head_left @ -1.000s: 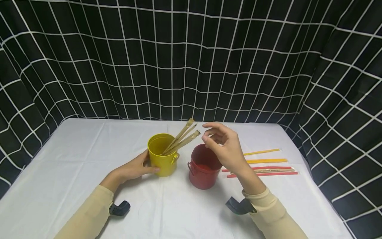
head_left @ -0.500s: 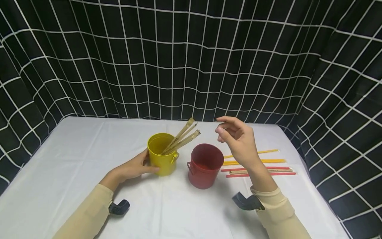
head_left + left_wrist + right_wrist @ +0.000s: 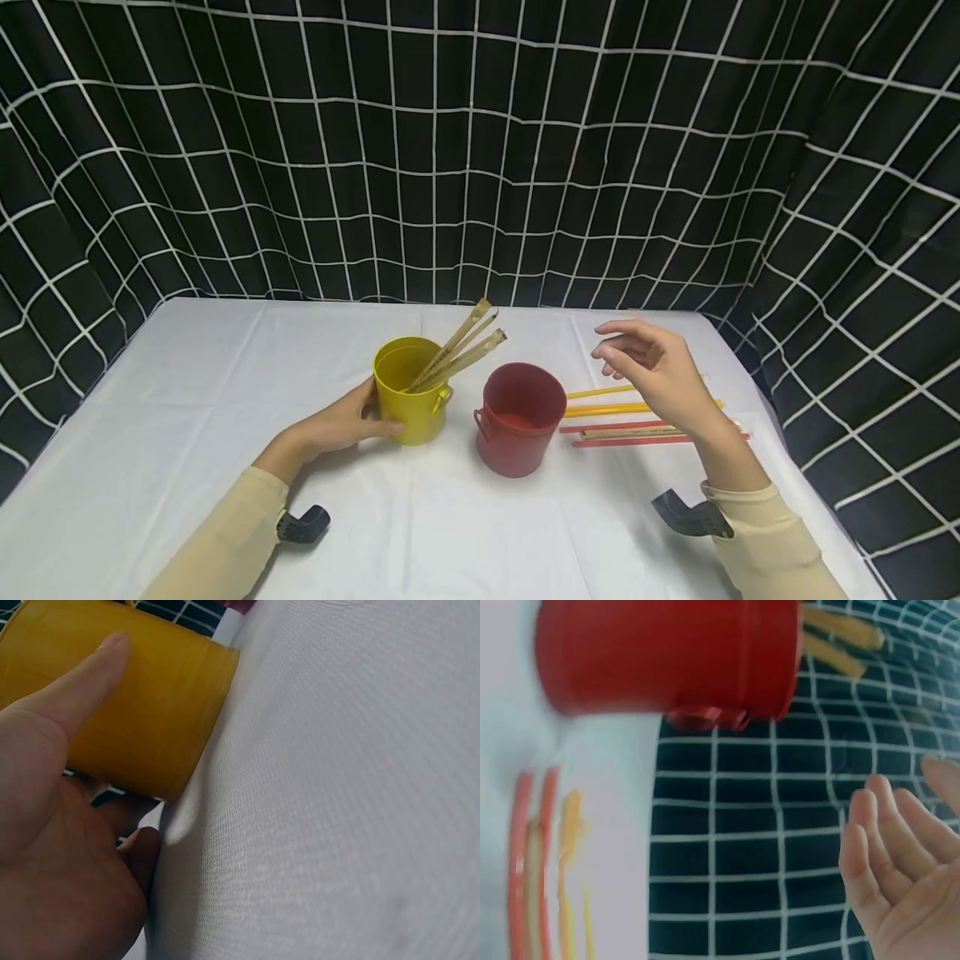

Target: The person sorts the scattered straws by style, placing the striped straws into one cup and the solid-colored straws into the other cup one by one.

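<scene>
My left hand (image 3: 336,431) holds the side of a small yellow bucket (image 3: 412,419), its thumb along the near wall and its other fingers partly hidden behind. Several paper-wrapped sticks (image 3: 459,350) stand in that bucket, leaning right over the rim. To its right a red bucket (image 3: 512,454) stands upright. My right hand (image 3: 660,375), fingers loosely bent and holding nothing, is raised over a group of straws. Yellow straws (image 3: 606,409), red straws (image 3: 630,443) and a paper-wrapped stick (image 3: 622,432) lie there. In the right wrist view the right hand (image 3: 904,877) shows its palm.
A white cloth (image 3: 450,533) covers the table. A black curtain with a white grid (image 3: 450,150) hangs behind and along both sides. The red bucket's small handle (image 3: 481,425) points left, and the yellow bucket's handle (image 3: 443,398) faces it.
My right hand has moved rightward from above the red bucket to over the straws. The left hand and both buckets have stayed in place.
</scene>
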Motion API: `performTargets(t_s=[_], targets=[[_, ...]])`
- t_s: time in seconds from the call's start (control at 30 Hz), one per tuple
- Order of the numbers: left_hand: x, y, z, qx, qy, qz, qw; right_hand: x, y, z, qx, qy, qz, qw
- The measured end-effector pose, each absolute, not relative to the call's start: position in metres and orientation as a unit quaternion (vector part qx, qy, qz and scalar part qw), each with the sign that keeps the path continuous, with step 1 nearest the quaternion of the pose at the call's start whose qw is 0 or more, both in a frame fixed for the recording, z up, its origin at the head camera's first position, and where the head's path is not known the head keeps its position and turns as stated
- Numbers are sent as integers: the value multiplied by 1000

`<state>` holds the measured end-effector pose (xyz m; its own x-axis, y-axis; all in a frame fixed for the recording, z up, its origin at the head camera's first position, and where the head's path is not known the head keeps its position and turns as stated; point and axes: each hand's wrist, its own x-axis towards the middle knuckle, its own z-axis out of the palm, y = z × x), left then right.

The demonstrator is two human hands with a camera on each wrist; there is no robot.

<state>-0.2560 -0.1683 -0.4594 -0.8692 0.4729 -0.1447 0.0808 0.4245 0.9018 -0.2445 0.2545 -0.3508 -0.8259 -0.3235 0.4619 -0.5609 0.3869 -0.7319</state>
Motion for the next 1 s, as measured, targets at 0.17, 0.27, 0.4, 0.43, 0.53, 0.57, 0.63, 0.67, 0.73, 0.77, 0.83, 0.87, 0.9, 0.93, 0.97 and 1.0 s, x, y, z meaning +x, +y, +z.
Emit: performTargets(t_s=[0.17,0.27,0.4,0.43,0.53,0.57,0.63,0.67,0.73,0.77,0.83,0.87,0.9,0.93,0.97,1.0], targets=[[-255,-167,-459,171,823,508,191,-246,276,-361,255,-847,462,69],[-254,-167,-459,173,822,508,189,-248,284,-366,246,-859,448,40],[-254,-166,-458,173,821,511,189,-250,295,-373,242,-868,434,-10],[-254,-166,-458,174,821,510,190,-251,298,-376,243,-868,432,-24],[-255,-167,-457,172,821,510,190,-255,307,-384,245,-864,434,-70],[-255,-168,-457,173,822,508,189,-257,310,-388,246,-861,436,-85],[-256,-169,-457,175,825,504,187,-262,315,-395,246,-858,436,-116],[-256,-169,-457,175,824,505,187,-264,318,-399,247,-856,435,-132],[-256,-170,-457,176,825,504,186,-268,323,-407,250,-856,424,-160],[-256,-170,-458,177,825,504,186,-269,325,-410,252,-856,417,-173],[-257,-170,-459,177,824,505,188,-270,329,-416,259,-858,403,-187],[-257,-170,-460,177,823,506,188,-271,331,-418,261,-858,399,-190],[-257,-170,-460,178,823,506,188,-271,332,-419,261,-860,395,-191],[-257,-170,-461,178,822,507,189,-271,334,-420,259,-862,392,-190],[-257,-170,-462,179,822,507,188,-272,335,-420,256,-864,391,-189],[-257,-170,-462,179,821,508,188,-272,336,-421,254,-865,390,-188]])
